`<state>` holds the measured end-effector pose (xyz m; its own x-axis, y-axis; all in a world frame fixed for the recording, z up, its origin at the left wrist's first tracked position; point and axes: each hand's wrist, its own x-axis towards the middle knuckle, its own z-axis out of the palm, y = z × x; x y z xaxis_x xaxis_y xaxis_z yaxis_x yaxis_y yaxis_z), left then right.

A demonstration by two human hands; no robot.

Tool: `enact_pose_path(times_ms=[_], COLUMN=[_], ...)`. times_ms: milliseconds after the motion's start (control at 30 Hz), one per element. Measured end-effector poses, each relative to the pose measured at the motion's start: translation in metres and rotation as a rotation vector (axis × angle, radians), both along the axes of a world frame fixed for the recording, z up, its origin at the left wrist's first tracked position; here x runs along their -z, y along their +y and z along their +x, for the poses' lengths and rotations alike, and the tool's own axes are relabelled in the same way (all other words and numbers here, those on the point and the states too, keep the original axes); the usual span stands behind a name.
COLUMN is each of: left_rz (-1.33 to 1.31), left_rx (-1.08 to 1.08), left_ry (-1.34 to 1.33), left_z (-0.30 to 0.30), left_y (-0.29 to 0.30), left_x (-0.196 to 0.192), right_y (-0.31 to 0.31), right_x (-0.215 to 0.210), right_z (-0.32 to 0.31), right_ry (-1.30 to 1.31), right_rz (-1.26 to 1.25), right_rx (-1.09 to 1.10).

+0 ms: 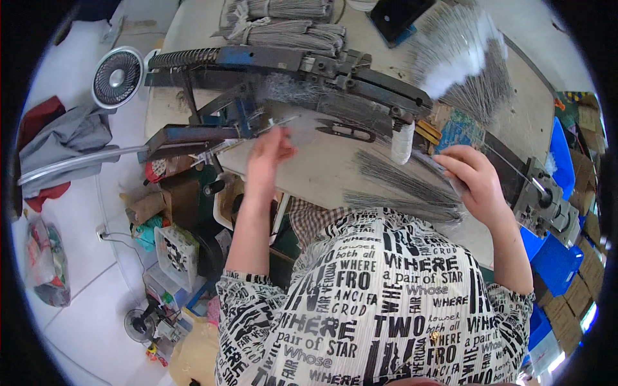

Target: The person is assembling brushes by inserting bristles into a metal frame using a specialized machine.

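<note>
grey wires [409, 180]: thin, straight, loosely fanned on the desk [312, 177] in front of the person | right hand [474, 179]: fingers half bent, at the fan's right; cannot tell whether they grip any | left hand [270, 153]: fingers blurred, curled, just below a thin pale piece [271, 121], grip unclear; fan apart, to their right
</note>
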<state>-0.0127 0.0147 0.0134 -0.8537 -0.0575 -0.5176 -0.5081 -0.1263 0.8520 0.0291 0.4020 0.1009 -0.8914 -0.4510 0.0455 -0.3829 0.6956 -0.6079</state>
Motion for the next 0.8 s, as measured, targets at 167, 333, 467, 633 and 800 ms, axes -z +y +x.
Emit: enact_pose_path(times_ms=[167, 333, 467, 633, 800], left_rz=[0.012, 0.043, 0.049, 0.436, 0.25], left_rx=[-0.122, -0.189, -0.226, -0.029, 1.024], left_ry=[0.047, 0.009, 0.017, -0.141, 0.089], left_z=[0.007, 0.009, 0.007, 0.011, -0.011], left_y=[-0.001, 0.011, 0.013, 0.049, 0.199], left_x=[0.004, -0.007, -0.001, -0.015, -0.078], right_y=[0.004, 0.003, -0.008, 0.015, 0.049], right_x=[0.014, 0.031, 0.051, 0.021, -0.044], right_z=[-0.009, -0.011, -0.022, 0.005, 0.004], right_ry=[-0.07, -0.079, -0.05, -0.082, 0.008], right_rz=[-0.016, 0.08, 0.088, -0.189, -0.355], right_rx=[0.091, 0.174, 0.324, 0.159, 0.321])
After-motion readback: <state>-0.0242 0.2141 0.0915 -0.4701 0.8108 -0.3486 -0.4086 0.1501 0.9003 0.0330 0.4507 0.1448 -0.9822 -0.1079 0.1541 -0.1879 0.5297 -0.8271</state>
